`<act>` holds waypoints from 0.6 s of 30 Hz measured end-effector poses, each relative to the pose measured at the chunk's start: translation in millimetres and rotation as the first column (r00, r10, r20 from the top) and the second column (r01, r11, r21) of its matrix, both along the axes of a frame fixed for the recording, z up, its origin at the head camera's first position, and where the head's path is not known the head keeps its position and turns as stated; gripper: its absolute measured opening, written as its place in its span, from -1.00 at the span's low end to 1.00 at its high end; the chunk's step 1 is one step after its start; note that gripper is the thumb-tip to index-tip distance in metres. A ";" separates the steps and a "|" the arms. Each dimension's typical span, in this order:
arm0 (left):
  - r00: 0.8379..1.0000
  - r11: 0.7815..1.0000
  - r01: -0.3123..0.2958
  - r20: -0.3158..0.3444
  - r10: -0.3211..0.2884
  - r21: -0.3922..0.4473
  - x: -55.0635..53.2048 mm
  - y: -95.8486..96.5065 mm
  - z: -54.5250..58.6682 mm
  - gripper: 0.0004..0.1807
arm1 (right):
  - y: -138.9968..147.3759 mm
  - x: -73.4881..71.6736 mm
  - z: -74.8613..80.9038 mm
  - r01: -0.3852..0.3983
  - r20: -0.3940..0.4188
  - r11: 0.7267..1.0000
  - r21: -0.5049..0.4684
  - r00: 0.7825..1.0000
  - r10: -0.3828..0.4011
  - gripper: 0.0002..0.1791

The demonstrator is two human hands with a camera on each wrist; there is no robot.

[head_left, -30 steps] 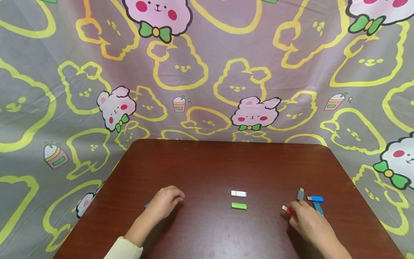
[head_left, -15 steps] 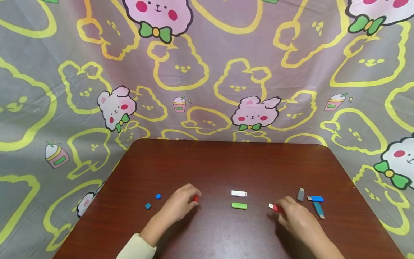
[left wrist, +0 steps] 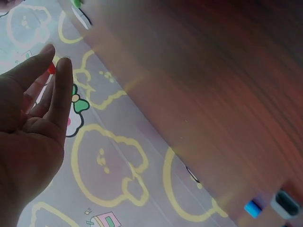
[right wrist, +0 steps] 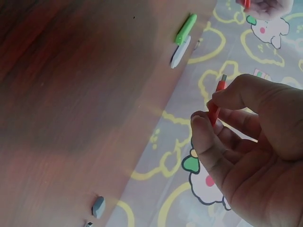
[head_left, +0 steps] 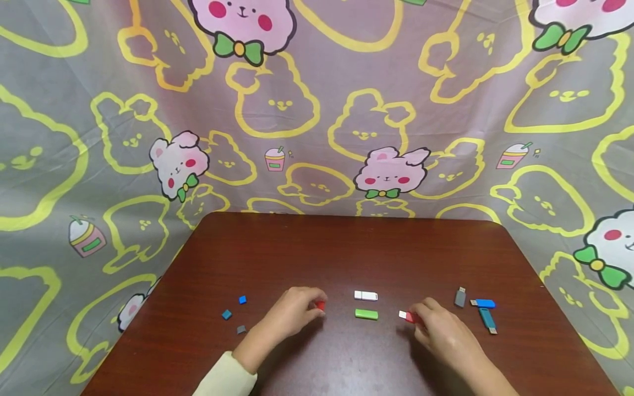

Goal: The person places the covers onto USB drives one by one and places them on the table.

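Observation:
My left hand (head_left: 296, 311) pinches a small red USB cap (head_left: 321, 306) between thumb and fingers, left of the middle. Facing it from the right, my right hand (head_left: 443, 330) pinches a red USB stick (head_left: 409, 317), its metal plug pointing left. The right wrist view shows that red stick (right wrist: 216, 106) between thumb and fingertip. Between the two hands lie a white USB stick (head_left: 365, 296) and, nearer to me, a green USB stick (head_left: 366, 314), both with their caps on.
Three loose caps lie at the left: a blue cap (head_left: 242, 300), a teal cap (head_left: 227, 314) and a grey cap (head_left: 241, 329). Uncapped at the right are a grey stick (head_left: 460, 297), a blue stick (head_left: 483, 303) and a teal stick (head_left: 487, 320). Patterned cloth (head_left: 317, 110) hangs behind the table (head_left: 346, 247).
My left hand has moved right with the red cap, uncovering the loose caps at the left. My right hand has carried the red stick left, away from the other sticks.

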State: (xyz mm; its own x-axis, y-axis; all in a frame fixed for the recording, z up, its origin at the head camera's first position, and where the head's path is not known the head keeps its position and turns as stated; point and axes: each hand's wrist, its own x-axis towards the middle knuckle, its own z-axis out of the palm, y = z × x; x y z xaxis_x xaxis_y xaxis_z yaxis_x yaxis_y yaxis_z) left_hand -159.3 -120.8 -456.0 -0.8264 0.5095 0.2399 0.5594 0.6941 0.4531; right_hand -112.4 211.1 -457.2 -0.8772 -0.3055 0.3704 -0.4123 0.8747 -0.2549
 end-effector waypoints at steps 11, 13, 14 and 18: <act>1.000 1.000 0.017 0.012 -0.017 -0.012 2.8 20.2 0.2 -0.87 | -13.9 -1.6 0.9 -0.046 -0.023 0.999 -0.019 0.999 0.046 -0.69; 1.000 1.000 0.021 0.010 -0.021 -0.020 3.7 25.4 1.7 -0.88 | -18.9 -2.0 1.5 -0.059 -0.025 0.998 -0.025 0.998 0.059 -0.70; 1.000 0.999 0.024 0.008 -0.024 -0.026 4.0 28.0 2.1 -0.88 | -21.6 -2.1 2.0 -0.066 -0.024 0.997 -0.026 0.998 0.065 -0.71; 0.999 0.998 0.042 0.012 -0.041 -0.043 4.5 38.2 2.9 -0.90 | -32.5 -2.7 3.1 -0.090 -0.029 0.996 -0.019 0.996 0.089 -0.72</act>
